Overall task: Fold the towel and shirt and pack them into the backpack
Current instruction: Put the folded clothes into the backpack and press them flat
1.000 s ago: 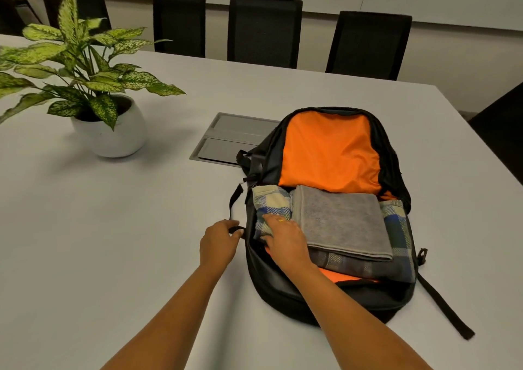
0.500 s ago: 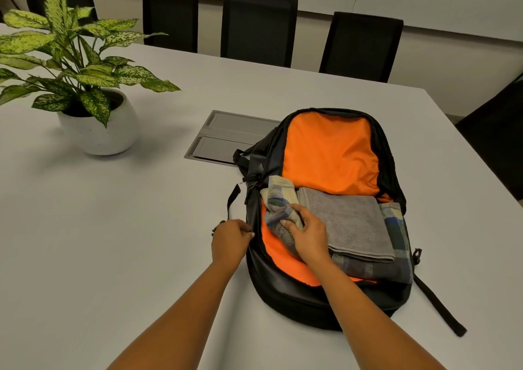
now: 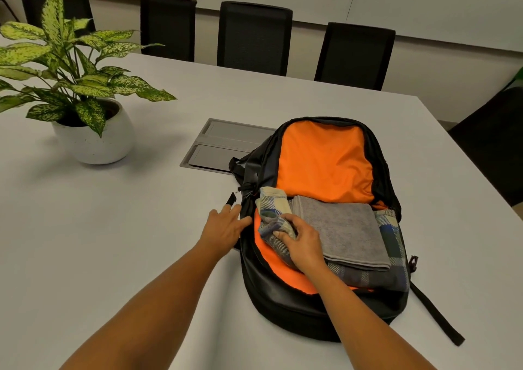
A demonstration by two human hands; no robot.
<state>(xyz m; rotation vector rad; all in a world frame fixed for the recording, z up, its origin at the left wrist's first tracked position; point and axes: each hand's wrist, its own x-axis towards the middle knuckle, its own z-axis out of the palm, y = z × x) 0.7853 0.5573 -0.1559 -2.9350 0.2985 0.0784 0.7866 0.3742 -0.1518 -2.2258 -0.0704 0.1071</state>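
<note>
A black backpack [image 3: 283, 299] with orange lining lies open on the white table. Inside it the folded plaid shirt [image 3: 392, 239] lies flat, and the folded grey towel [image 3: 342, 228] rests on top of it. My right hand [image 3: 302, 242] grips the shirt's bunched left end, fingers curled round the cloth, lifting it off the orange lining. With straight fingers my left hand [image 3: 225, 226] touches the backpack's left side, beside a black strap.
A potted plant [image 3: 93, 137] in a white pot stands at the left. A grey cable hatch [image 3: 220, 146] is set in the table behind the backpack. Several black chairs [image 3: 254, 35] line the far edge. A strap [image 3: 435, 316] trails off the backpack's right corner.
My right hand has bunched and raised the shirt's left end, baring orange lining beneath. My left hand has opened from a curled hold and now lies straighter against the backpack's side.
</note>
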